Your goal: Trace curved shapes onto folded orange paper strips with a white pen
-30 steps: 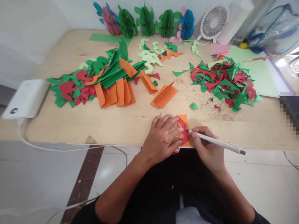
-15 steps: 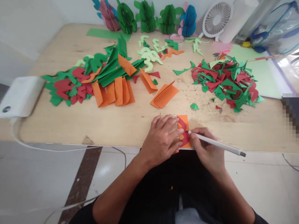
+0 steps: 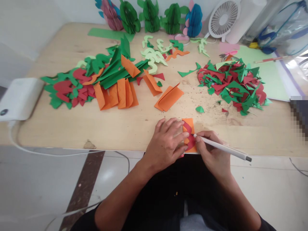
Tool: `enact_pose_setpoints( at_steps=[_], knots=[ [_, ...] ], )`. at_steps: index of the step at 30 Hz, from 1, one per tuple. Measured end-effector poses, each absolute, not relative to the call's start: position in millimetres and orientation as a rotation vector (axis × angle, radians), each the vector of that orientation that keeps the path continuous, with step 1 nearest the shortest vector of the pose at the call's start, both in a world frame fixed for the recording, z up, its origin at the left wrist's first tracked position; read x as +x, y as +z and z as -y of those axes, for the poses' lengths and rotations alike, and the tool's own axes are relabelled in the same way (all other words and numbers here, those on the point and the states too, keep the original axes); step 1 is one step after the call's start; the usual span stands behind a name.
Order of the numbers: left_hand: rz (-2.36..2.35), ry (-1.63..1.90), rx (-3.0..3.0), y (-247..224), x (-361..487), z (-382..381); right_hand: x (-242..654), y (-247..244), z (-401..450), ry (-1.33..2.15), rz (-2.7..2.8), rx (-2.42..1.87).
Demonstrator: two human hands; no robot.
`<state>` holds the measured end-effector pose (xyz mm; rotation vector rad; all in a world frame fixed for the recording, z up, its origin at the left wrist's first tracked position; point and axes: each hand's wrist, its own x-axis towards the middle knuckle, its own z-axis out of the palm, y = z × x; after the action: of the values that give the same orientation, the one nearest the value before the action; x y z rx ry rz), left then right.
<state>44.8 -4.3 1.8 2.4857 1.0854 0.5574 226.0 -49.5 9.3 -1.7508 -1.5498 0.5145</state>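
Observation:
My left hand lies flat with fingers stretched out, pressing a red paper cutout onto a piece of orange paper at the table's front edge. Part of both papers is hidden beneath the fingers. In my right hand is a white pen, pinched near its tip and slanting down to the left. The pen's tip meets the edge of the red cutout, about midway along it. Folded orange paper lies beyond my hands.
Green and red cutouts and more folded orange sheets are heaped at left. A pile of red and green scraps sits at right. Behind stand honeycomb paper figures and a white fan. A white box with a cable is far left.
The pen tip has shifted very slightly to the left along the red cutout's edge. My left hand stays in place on the papers.

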Motion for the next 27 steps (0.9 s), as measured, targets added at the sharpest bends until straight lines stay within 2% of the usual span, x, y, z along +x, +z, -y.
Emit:
enact_pose_setpoints(
  at_steps=[27],
  knots=[
    [-1.085,0.549,2.488,0.4,44.0,4.2,225.3,17.5,50.0,0.433,1.625,-1.763]
  ],
)
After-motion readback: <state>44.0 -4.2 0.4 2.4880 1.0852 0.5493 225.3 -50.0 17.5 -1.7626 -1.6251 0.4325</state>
